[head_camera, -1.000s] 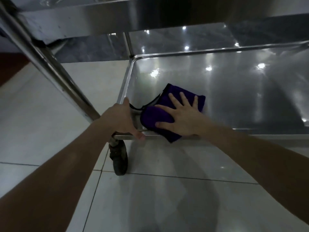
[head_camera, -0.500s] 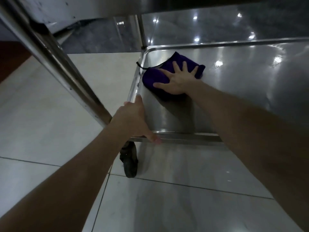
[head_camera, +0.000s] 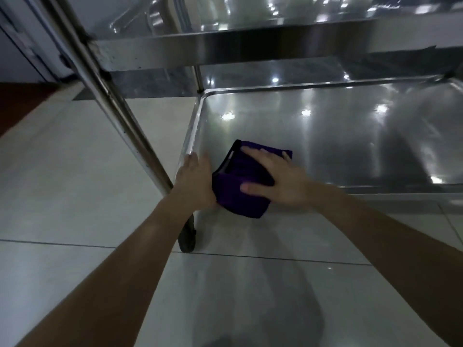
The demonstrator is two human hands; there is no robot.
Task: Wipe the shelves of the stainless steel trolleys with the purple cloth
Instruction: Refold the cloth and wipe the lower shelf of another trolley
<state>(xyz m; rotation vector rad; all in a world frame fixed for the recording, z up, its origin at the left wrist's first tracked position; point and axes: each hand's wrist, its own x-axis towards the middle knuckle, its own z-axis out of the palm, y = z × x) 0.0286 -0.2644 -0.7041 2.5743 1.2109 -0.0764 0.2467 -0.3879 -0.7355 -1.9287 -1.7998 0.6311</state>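
I see the soft folded purple cloth (head_camera: 240,196) at seven o'clock on the glossy steel shelf (head_camera: 325,146). The right hand (head_camera: 278,179) presses it flat, fingers slightly apart; the left hand (head_camera: 196,179), fingers together, rests on the rim (head_camera: 191,144).

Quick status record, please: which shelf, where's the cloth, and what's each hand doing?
shelf: bottom shelf, below upper shelf
cloth: purple cloth, near-left corner, overhanging front rim
right: right hand flat, pressing cloth
left: left hand resting on left rim, beside cloth
below: wheel on tiled floor
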